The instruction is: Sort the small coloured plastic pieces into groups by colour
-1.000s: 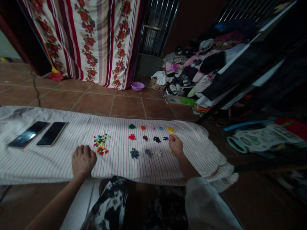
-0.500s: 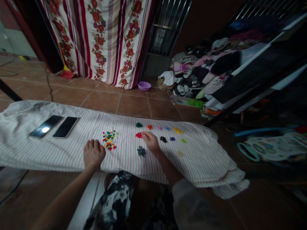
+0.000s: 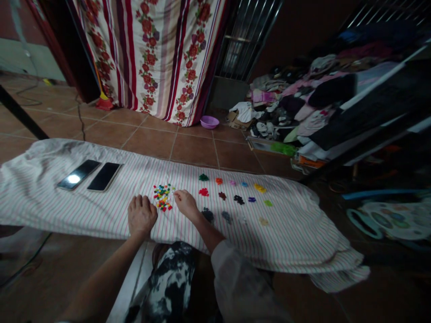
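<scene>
A mixed pile of tiny coloured pieces (image 3: 163, 198) lies on a striped cloth (image 3: 289, 237). My right hand (image 3: 186, 204) is at the pile's right edge, thumb and fingertips pinched together; what they hold, if anything, is too small to make out. My left hand (image 3: 142, 214) rests palm down on the cloth just left of the pile, its fingers lying on the fabric. To the right are small single-colour groups, among them red pieces (image 3: 204, 192), dark green pieces (image 3: 203, 177), orange pieces (image 3: 219, 181), yellow pieces (image 3: 260, 188) and black pieces (image 3: 239, 199). My right forearm partly covers dark grey pieces (image 3: 208, 214).
Two phones (image 3: 104, 176) lie on the cloth at the left. Beyond it, a purple basin (image 3: 209, 122) stands on the tiled floor before a flowered curtain (image 3: 161, 58). Heaped clothes (image 3: 296, 98) fill the back right. Dark metal bars flank the cloth.
My right hand has moved left from the red group to the mixed pile, uncovering brown pieces and a lighter grey group. My left hand stays beside the pile. The view has shifted slightly.
</scene>
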Available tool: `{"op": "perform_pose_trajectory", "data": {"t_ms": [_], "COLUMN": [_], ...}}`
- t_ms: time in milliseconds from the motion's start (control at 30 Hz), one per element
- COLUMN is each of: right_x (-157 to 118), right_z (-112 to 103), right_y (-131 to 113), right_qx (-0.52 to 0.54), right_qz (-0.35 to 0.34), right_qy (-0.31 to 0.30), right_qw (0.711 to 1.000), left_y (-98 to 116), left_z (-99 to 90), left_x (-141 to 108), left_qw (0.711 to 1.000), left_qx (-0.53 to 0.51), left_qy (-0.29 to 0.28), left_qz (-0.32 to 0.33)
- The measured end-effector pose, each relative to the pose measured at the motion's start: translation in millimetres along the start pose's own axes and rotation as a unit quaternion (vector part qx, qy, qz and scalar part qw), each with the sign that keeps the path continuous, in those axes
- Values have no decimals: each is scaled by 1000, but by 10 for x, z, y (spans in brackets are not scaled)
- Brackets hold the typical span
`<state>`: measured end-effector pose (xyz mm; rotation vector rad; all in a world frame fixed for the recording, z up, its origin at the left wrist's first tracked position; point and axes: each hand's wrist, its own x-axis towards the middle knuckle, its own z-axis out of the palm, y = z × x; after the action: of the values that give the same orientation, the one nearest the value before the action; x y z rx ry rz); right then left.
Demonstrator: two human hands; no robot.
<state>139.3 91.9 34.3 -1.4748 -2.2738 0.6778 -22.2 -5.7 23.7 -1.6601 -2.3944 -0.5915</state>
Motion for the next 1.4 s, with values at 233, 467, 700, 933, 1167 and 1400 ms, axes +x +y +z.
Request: {"op": "perform_pose_trajectory", "data": {"t_ms": [233,467,700,933,1167,1400], "right_x": [81,63,11,-117,-504,-1272], "right_z": [49,95,95,-4,-290,-781], "right_y": [-203,-182,-166,-50,330,1415], "right_qx": [-41,-64,-63,79,180,51], "right_qz": [103,98,98,37,16,95], "right_qy": [-11,0,19,78,208,339], "right_qw": [994,993,993,993,961,935], "left_y": [-7,-10,-27,-25,-31,-47], "left_z": [13,-1,26,4,-8,20], "left_x": [-4,-3,-12,-7,-13,-13], "left_qw": [1000,1000,1000,1000,1000,999], "left_qx": [1,-11,-13,-16,-3,34], "left_qy": [7,14,11,5,-7,6], "left_qz": [3,6,1,5,6,16]}}
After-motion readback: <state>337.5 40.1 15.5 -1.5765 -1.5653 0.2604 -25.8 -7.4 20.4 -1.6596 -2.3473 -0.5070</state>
